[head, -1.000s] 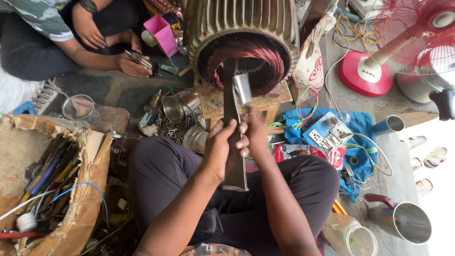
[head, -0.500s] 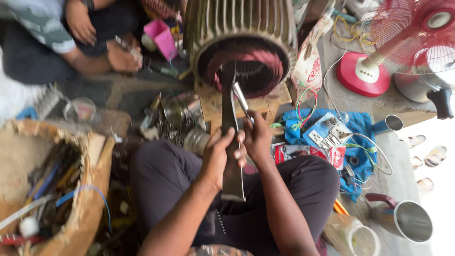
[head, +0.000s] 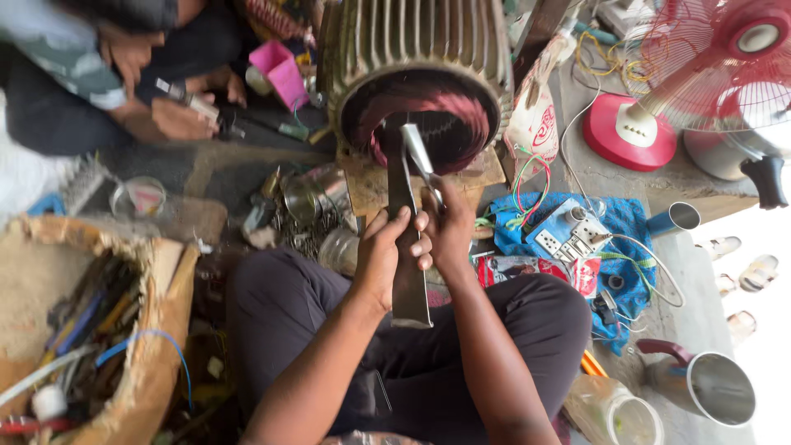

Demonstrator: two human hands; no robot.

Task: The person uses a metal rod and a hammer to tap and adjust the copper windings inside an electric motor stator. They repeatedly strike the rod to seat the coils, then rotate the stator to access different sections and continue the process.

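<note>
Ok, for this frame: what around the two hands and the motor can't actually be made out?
Head view only.
- Grey strip: its middle is covered by the left hand.
- Metal tool: its lower end vanishes inside the right hand.
- Copper windings: deep in the motor housing, shadowed; the housing's top is cut by the frame edge.
- Co-worker's hands: motion-blurred, so the tool held is unclear.

A cluttered workshop floor (head: 206,177) carries a ribbed electric motor (head: 416,74) on a wooden block (head: 371,185). Around it lie a blue cloth (head: 614,222), steel cups (head: 717,387), a pink box (head: 280,74) and a red fan base (head: 626,132).
</note>
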